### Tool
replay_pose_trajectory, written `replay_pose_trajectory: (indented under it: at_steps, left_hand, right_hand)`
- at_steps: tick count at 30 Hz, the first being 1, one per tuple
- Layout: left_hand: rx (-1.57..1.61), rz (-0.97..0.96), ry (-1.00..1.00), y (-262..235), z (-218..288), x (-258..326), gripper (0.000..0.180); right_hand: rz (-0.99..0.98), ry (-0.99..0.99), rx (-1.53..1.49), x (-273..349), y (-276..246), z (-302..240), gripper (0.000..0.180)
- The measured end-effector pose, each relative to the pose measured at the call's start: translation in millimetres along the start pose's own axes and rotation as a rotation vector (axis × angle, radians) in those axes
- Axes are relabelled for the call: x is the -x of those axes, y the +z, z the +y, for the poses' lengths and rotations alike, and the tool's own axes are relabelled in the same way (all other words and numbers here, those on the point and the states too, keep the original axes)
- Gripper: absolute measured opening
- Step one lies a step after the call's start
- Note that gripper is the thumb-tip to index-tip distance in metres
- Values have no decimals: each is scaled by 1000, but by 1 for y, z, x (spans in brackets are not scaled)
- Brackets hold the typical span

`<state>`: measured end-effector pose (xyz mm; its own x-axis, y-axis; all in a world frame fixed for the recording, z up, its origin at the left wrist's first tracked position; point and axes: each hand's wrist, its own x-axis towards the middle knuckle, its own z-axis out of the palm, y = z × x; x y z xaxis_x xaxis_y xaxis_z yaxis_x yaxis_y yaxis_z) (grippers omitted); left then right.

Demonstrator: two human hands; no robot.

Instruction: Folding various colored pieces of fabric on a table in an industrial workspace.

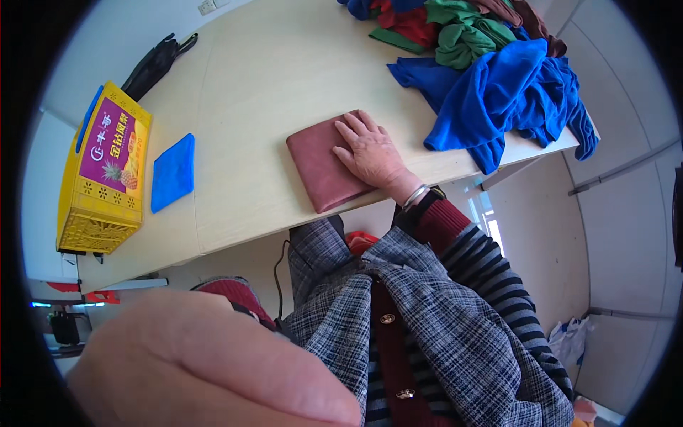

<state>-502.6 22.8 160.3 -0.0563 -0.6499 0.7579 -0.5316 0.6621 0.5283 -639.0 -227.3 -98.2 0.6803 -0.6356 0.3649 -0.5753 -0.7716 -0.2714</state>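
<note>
A reddish-brown cloth (313,160), folded into a neat flat rectangle, lies at the near edge of the table. My right hand (371,151) rests flat on its right side, palm down with the fingers stretched out. Raised close to the camera at the lower left, my left hand (213,356) looks large and blurred. Its fingertips are out of view, so whether it holds anything is hidden. To the left of the brown cloth lies a smaller blue folded cloth (173,173).
A yellow carton (107,178) with a pineapple picture stands at the table's left edge, with a black umbrella (156,64) behind it. At the right, a heap of crumpled clothes includes a blue garment (498,92) hanging over the edge and a green one (462,43).
</note>
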Motion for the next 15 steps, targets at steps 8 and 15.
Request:
replay_pose_trajectory:
  at_steps: [8, 15]
  left_hand:
    - [61, 30, 53, 6, -13, -4, 38]
    - [129, 51, 82, 14, -25, -6, 39]
  right_hand:
    - [-20, 19, -6, 3, -2, 0, 57]
    - [-40, 34, -12, 4, -5, -2, 57]
